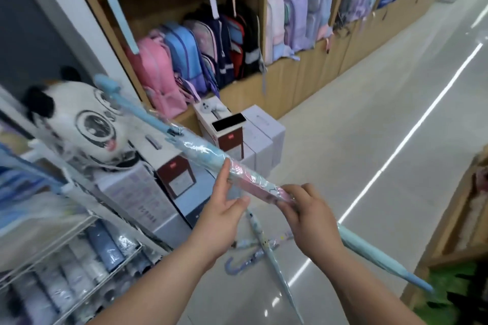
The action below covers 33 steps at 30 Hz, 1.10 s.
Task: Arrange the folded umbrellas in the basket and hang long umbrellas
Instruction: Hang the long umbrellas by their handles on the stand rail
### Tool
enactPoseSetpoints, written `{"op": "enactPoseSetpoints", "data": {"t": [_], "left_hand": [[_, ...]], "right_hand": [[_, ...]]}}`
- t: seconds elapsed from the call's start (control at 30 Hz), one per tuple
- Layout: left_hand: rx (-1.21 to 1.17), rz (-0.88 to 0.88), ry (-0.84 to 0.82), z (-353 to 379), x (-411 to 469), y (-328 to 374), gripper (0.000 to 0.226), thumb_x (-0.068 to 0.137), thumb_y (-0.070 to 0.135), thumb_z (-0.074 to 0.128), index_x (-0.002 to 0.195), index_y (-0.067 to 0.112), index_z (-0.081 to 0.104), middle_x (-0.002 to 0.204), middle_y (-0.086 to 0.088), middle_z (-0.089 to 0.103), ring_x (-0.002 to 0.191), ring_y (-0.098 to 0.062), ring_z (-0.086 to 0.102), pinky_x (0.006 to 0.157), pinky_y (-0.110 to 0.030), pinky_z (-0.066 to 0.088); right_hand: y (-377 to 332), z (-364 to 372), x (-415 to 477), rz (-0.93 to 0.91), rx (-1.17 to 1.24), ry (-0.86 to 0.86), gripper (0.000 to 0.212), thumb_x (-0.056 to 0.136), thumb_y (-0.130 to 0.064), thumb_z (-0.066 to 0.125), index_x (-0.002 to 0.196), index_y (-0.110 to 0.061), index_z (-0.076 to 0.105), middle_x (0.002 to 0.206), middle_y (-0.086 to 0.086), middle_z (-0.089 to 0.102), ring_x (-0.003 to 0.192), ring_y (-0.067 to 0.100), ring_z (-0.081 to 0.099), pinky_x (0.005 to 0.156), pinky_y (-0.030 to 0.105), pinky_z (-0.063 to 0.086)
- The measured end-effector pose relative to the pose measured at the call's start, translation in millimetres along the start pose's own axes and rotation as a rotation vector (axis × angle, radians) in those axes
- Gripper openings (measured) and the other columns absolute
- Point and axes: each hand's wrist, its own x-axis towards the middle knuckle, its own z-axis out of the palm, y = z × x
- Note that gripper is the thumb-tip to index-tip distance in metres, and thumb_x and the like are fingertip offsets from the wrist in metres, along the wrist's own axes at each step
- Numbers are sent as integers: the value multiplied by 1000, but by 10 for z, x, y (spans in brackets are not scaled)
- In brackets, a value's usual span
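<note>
1. Pale-blue and pink, sleeved in clear plastic, the long umbrella [203,149] is lying slantwise across my view at chest height. Its handle [105,84] is pointing up to the left, near the panda plush [87,124], and its tip is pointing down to the right.
2. I am judging this as the hanging step: one long umbrella is in hand, while other long umbrellas [264,243] are lying crossed on the floor below, not yet hung.
3. The folded umbrellas [100,248] are already sitting in the wire basket [79,221] at lower left.
4. Next, I am expecting to swing the handle end towards the rack on the left and hook it over a rail. That side is too blurred for me to pick the rail out.
5. My right hand [309,216] is wrapping its curled fingers round the shaft at the pink band, carrying the weight.
6. My left hand [221,216] is lying loose and mostly straight. Its index fingertip [225,166] is touching the wrap, and the thumb is sitting just below without plainly closing on it.
</note>
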Motion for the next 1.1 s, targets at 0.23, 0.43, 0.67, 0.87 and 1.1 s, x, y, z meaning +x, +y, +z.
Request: {"op": "enactPoseSetpoints", "data": {"t": [0.23, 0.43, 0.67, 0.87, 1.1], "left_hand": [[-249, 293, 384, -462, -495, 568, 85, 99, 17, 58, 133, 79, 11, 149, 12, 51, 114, -15, 68, 107, -48, 48], [-368, 413, 549, -1195, -721, 702, 102, 95, -5, 60, 148, 63, 5, 122, 23, 67, 101, -21, 74, 95, -58, 54], [-256, 480, 638, -2308, -979, 752, 105, 91, -9, 63, 145, 66, 14, 127, 15, 64, 97, -9, 72, 86, -46, 61], [-151, 586, 585, -3460, -1258, 1057, 110, 90, -10, 64, 142, 72, 13, 137, 11, 58, 97, -15, 71, 78, -37, 62], [-90, 603, 570, -4510, -1231, 1628, 105, 89, -13, 63, 152, 56, 16, 132, 2, 63, 95, -17, 72, 76, -37, 62]], "right_hand": [[-1173, 89, 260, -207, 224, 16, 28, 90, -32, 69, 115, -42, 60, 99, -14, 50, 86, 13, 59, 77, 34, 49], [-2130, 521, 171, -354, 285, -78, 39, 92, -25, 66, 127, -41, 60, 106, -11, 50, 97, 7, 55, 88, 26, 47], [-3047, 929, 27, -459, 368, -205, 48, 101, -13, 53, 139, -41, 49, 116, -16, 51, 110, -6, 50, 90, 4, 37], [-3461, 1305, -49, -409, 393, -290, 51, 99, -25, 59, 137, -57, 47, 121, -30, 56, 107, 0, 59, 88, 15, 46], [-4053, 1477, 216, -484, 352, -448, 62, 96, -20, 64, 136, -61, 42, 110, -19, 62, 92, 1, 59, 79, 12, 47]]}}
